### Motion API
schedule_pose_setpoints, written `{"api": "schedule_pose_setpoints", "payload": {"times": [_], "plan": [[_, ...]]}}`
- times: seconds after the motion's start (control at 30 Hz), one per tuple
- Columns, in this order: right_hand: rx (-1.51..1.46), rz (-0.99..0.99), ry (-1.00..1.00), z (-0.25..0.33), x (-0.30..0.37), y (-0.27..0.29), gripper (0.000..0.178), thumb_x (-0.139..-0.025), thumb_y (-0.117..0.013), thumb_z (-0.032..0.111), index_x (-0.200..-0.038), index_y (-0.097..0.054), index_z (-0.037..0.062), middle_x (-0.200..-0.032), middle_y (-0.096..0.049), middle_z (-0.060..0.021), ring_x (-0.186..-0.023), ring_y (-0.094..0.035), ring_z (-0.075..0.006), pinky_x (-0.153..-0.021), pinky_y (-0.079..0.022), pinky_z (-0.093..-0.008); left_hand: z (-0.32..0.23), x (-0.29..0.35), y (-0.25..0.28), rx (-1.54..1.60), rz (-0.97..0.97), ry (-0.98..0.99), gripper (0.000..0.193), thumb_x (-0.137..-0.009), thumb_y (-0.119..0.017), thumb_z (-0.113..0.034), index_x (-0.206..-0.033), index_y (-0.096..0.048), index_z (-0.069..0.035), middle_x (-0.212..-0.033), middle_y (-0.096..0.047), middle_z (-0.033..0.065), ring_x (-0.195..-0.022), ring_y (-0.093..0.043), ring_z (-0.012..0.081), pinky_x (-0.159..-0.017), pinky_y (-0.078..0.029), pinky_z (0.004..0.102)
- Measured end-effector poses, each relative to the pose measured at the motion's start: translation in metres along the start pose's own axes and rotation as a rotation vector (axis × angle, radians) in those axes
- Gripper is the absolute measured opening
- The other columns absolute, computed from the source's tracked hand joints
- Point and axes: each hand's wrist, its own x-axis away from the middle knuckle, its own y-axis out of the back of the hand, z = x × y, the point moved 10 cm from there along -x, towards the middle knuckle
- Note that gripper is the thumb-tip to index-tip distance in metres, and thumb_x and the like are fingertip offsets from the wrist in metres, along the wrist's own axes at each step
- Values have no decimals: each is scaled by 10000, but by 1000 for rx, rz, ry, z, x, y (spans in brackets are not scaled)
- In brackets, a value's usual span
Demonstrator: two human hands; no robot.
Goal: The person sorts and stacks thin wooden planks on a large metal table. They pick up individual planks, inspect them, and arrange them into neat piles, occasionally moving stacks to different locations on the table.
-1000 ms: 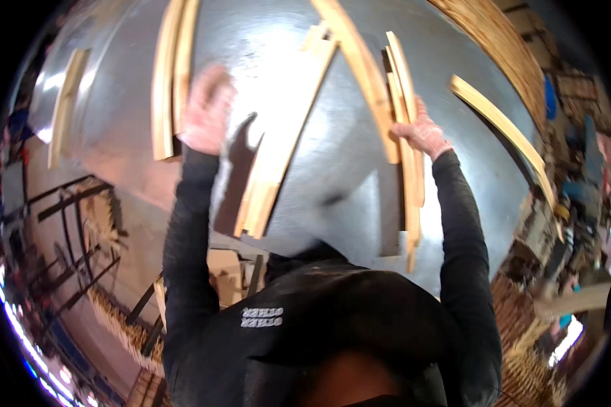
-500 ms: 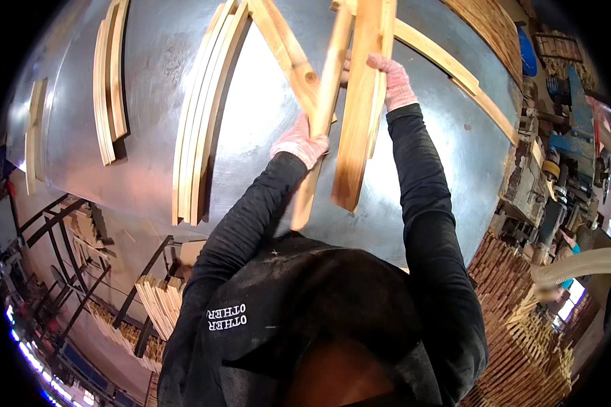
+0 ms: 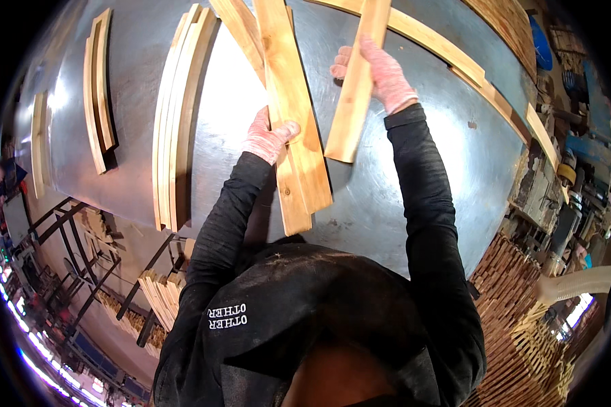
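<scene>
My left hand (image 3: 268, 138), in a pinkish glove, is closed around two overlapping wooden boards (image 3: 293, 115), its thumb across the upper face. Their near ends point toward me, and a knot shows in the lower one. To the right, my right hand (image 3: 385, 73), gloved alike, grips a single wooden board (image 3: 352, 102) with the thumb on one side and fingertips showing past the other. That board is tilted, its near end over the metal table. Behind the left-hand boards lies another wooden board (image 3: 237, 34), slanting toward the upper left.
The grey metal table (image 3: 237, 169) carries a bundle of curved wooden strips (image 3: 176, 129) on the left, with smaller strips (image 3: 96, 95) farther left. Long curved strips (image 3: 441, 47) lie along the far right. Stacked wood (image 3: 523, 319) stands at lower right, near a ribbed hose (image 3: 580, 275).
The wide board on the right has come over into my left hand, on top of the narrower one. My right hand now holds a separate board, apart from them.
</scene>
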Motion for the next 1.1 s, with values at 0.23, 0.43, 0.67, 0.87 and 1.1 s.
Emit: {"api": "schedule_pose_setpoints", "payload": {"times": [0.23,0.43,0.67,0.87,1.1], "plan": [[1509,-89,660,5,26,-63,386,-961,-541,280,-1273,-519,53,-1233,-598,-225,-938,-676,-283,-794,-547,-353,-3,-9,-22,6,-93,39,794,-724,-842,-72,-1350,-369,51,-1130,-628,144,-1029,-624,200,-860,-552,331],[2062,-461,139,104,-20,178,1021,-752,-656,666,-1515,-273,107,-1423,-475,-177,-1340,-427,-354,-1097,-293,-515,-25,-2,-2,243,66,-38,663,-754,-819,-99,-1299,-470,44,-1140,-630,137,-976,-641,190,-832,-555,316],[1329,-276,-190,62,-17,73,908,-806,-629,635,-1432,-392,23,-1127,-651,-235,-1154,-603,-334,-925,-481,-463,-81,31,71,15,-132,-143,625,-778,-778,-72,-1309,-462,21,-1122,-641,120,-954,-651,189,-830,-557,317],[1510,-314,189,16,25,-133,1150,-687,-796,536,-1497,-175,6,-1345,-465,-284,-1163,-550,-425,-972,-470,-464,-82,70,135,-705,-455,-107,930,-746,-820,-236,-1444,-271,40,-1366,-499,234,-1189,-563,290,-979,-473,364],[896,-320,-25,-7,32,-88,946,-774,-760,336,-1475,-232,-17,-1211,-577,-247,-1073,-623,-351,-942,-500,-431,-92,105,110,-1003,-462,167,970,-739,-803,-329,-1492,-246,-74,-1312,-566,235,-1138,-612,332,-943,-499,404]]}}
